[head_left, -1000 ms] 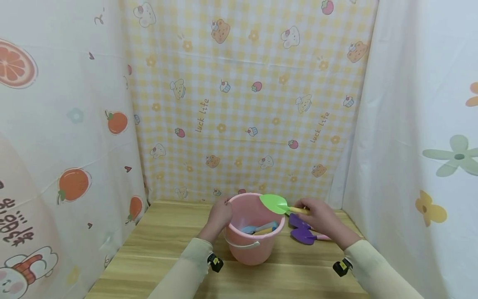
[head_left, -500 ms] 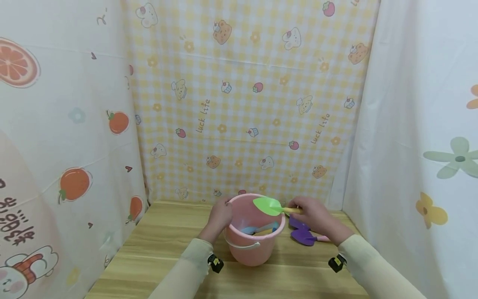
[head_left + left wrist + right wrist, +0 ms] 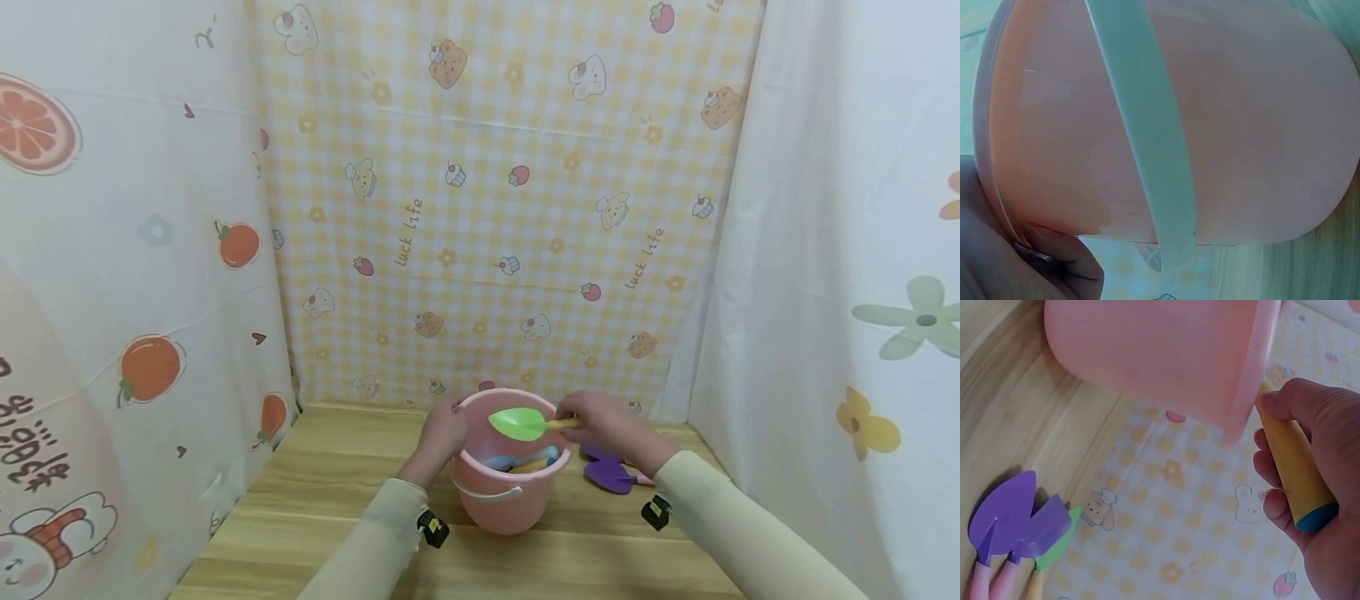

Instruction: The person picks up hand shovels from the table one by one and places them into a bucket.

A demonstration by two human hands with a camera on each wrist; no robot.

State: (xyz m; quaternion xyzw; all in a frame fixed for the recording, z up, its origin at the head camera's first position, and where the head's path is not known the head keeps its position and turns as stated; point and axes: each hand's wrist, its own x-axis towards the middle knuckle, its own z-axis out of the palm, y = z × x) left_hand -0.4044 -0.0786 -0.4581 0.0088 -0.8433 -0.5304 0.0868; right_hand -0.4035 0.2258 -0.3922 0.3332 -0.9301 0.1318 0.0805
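From my remote seat I see the pink bucket (image 3: 504, 483) standing on the wooden table (image 3: 315, 517), close to the checked backdrop (image 3: 495, 208). My left hand (image 3: 442, 435) grips the bucket's left rim; the left wrist view shows a thumb hooked at the rim beside the white handle (image 3: 1147, 144), though I cannot tell how the other fingers lie. My right hand (image 3: 603, 421), just right of the bucket, pinches the yellow shaft of the green spade (image 3: 517, 422), fingers curled round it and thumb on top, as the right wrist view shows plainly. The spade's green blade hangs over the bucket's mouth, level with the rim, and the shaft crosses the right edge. Inside the bucket lie blue and yellow toy pieces (image 3: 525, 458), too small to name. Right of the bucket, on the table, lie purple spades (image 3: 609, 473) with pink shafts; the right wrist view shows two purple blades touching, with another green one just beside them. Fruit-print curtains (image 3: 127, 292) hang left of the bucket.
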